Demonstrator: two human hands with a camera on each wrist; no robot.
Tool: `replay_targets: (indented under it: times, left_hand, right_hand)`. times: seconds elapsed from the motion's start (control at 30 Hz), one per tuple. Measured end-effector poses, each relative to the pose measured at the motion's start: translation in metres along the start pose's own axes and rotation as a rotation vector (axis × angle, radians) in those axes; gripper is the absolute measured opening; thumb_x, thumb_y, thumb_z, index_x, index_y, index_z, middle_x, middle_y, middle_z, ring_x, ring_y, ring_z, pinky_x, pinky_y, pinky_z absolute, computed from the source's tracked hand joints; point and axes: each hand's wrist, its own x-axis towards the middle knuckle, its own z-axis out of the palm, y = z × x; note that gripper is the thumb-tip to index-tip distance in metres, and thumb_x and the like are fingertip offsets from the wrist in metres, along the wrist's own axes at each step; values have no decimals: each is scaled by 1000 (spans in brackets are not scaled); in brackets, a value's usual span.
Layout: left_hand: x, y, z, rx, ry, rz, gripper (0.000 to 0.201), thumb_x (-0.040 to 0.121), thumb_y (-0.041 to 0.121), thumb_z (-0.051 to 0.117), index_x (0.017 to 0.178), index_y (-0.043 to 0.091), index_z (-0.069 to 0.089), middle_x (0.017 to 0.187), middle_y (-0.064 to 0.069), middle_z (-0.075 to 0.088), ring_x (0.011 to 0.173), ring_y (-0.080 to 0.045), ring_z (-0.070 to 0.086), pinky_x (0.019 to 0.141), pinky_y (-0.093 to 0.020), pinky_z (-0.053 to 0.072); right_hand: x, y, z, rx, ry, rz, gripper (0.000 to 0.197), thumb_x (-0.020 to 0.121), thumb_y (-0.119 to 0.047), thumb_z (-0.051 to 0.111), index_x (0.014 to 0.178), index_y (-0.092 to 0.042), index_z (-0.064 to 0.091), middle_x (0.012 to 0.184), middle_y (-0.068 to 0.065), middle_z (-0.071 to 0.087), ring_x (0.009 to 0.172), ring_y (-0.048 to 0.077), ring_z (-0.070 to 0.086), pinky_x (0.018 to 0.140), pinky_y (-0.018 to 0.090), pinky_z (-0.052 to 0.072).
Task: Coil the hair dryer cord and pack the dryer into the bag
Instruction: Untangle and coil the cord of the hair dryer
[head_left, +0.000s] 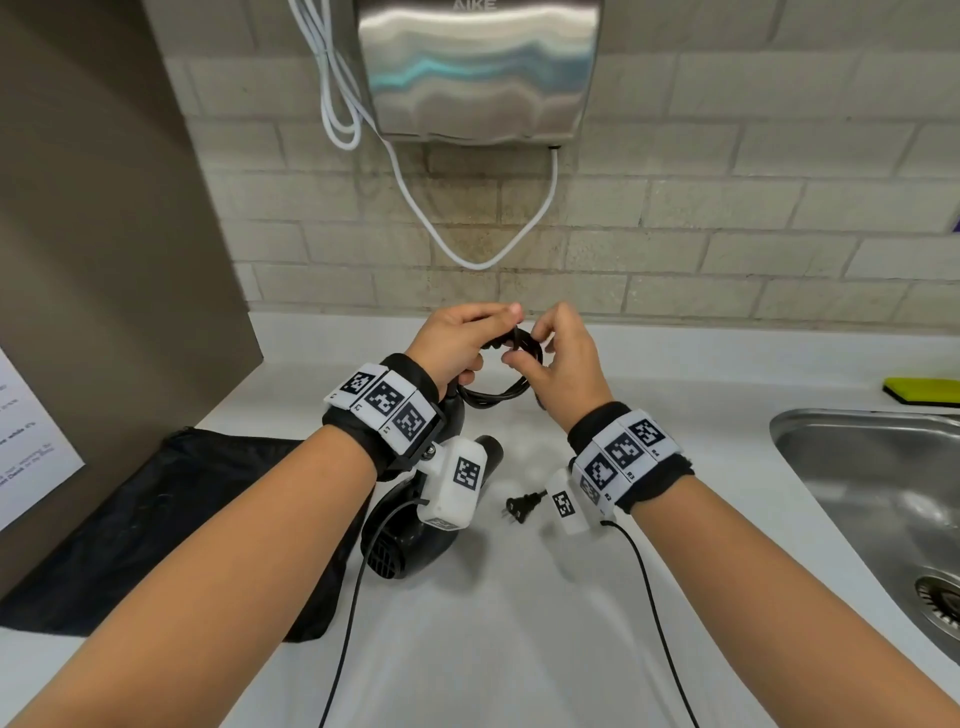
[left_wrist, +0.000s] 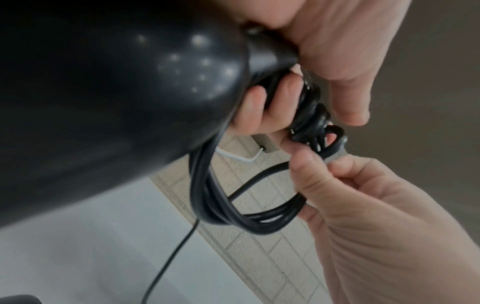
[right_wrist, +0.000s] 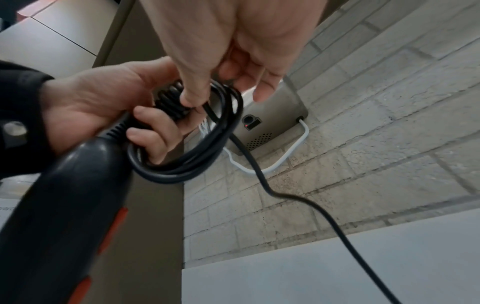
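The black hair dryer (head_left: 410, 540) sits low under my left wrist, its handle (right_wrist: 64, 205) rising to my left hand (head_left: 483, 338). That hand grips the coiled black cord (head_left: 498, 395) where it leaves the handle, fingers curled through the loops (right_wrist: 194, 154). My right hand (head_left: 524, 343) pinches a strand of the cord at the top of the coil (left_wrist: 311, 131), thumb against the wrapped turns. A loose length of cord (right_wrist: 311, 205) trails down to the plug (head_left: 522, 506) on the counter. The black bag (head_left: 156, 519) lies flat on the counter at the left.
A steel sink (head_left: 872, 493) is set into the white counter (head_left: 519, 623) at the right, with a yellow sponge (head_left: 922, 389) behind it. A wall hand dryer (head_left: 478, 67) with white cables hangs above. A brown panel (head_left: 104, 208) bounds the left side.
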Motion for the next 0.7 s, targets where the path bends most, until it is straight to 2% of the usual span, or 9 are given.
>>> replay_targets:
  times: [0.1, 0.17, 0.2, 0.3, 0.33, 0.4, 0.5, 0.6, 0.7]
  left_hand:
    - [0, -1, 8, 43, -35, 20, 6, 85, 23, 66, 80, 25, 69, 65, 2, 57, 35, -3, 30, 38, -17, 23]
    - [-1, -2, 13, 66, -32, 37, 12, 87, 17, 63, 76, 22, 67, 62, -2, 51, 33, -2, 30, 35, -15, 22]
    - [-1, -3, 14, 70, -26, 41, 13, 88, 15, 62, 76, 21, 66, 63, -2, 50, 32, -2, 31, 35, -15, 23]
    - [0, -3, 10, 42, 8, 21, 12, 89, 15, 60, 78, 18, 65, 66, -2, 51, 33, -3, 29, 34, -16, 21]
    - [2, -3, 7, 27, 33, 14, 12, 89, 15, 60, 78, 18, 65, 65, -1, 50, 33, -4, 28, 35, -16, 20]
    - [5, -3, 0, 8, 79, 4, 13, 89, 14, 60, 78, 18, 65, 65, -1, 49, 34, -4, 26, 36, -18, 19]
    - [6, -4, -7, -2, 91, -9, 13, 89, 13, 59, 78, 17, 64, 66, 0, 51, 35, -5, 25, 37, -18, 18]
    - [7, -3, -8, 22, 50, -15, 13, 89, 13, 58, 79, 18, 63, 68, 1, 54, 35, -4, 26, 38, -18, 19]
    - [7, -1, -5, 98, -10, -33, 12, 89, 13, 58, 80, 20, 63, 73, 0, 58, 37, -6, 25, 40, -19, 20]
  right_hand:
    - [1, 9, 0, 35, -160, 48, 32, 83, -5, 62, 110, -10, 47, 94, -1, 57, 86, 15, 56, 78, 24, 44]
    - [0, 16, 0, 39, -221, 66, 34, 86, -1, 53, 118, -12, 49, 86, -3, 63, 85, 18, 63, 82, 32, 49]
    - [1, 19, 0, 53, -249, 82, 34, 87, -1, 51, 119, -12, 50, 80, -2, 64, 80, 18, 65, 81, 31, 51]
    - [4, 20, -4, 60, -317, 119, 23, 87, -12, 58, 110, -6, 57, 73, 0, 58, 65, 13, 57, 64, 13, 45]
    - [4, 21, -6, 31, -318, 106, 23, 86, -21, 59, 100, -3, 59, 73, 1, 55, 64, 12, 51, 60, 12, 40]
    - [2, 24, -12, -2, -313, 46, 37, 85, -31, 47, 87, 4, 59, 69, 3, 50, 61, 6, 44, 58, 13, 34]
    - [2, 29, -20, -16, -293, 39, 34, 91, -24, 36, 78, 0, 57, 65, -8, 46, 62, -4, 47, 62, 5, 34]
    - [9, 28, -24, -150, -241, 50, 22, 94, -8, 44, 79, 0, 59, 61, -7, 43, 59, 4, 41, 59, 5, 33]
    - [19, 22, -25, -169, -117, 52, 19, 92, -5, 47, 87, 5, 63, 74, 6, 52, 70, 17, 44, 60, 17, 28]
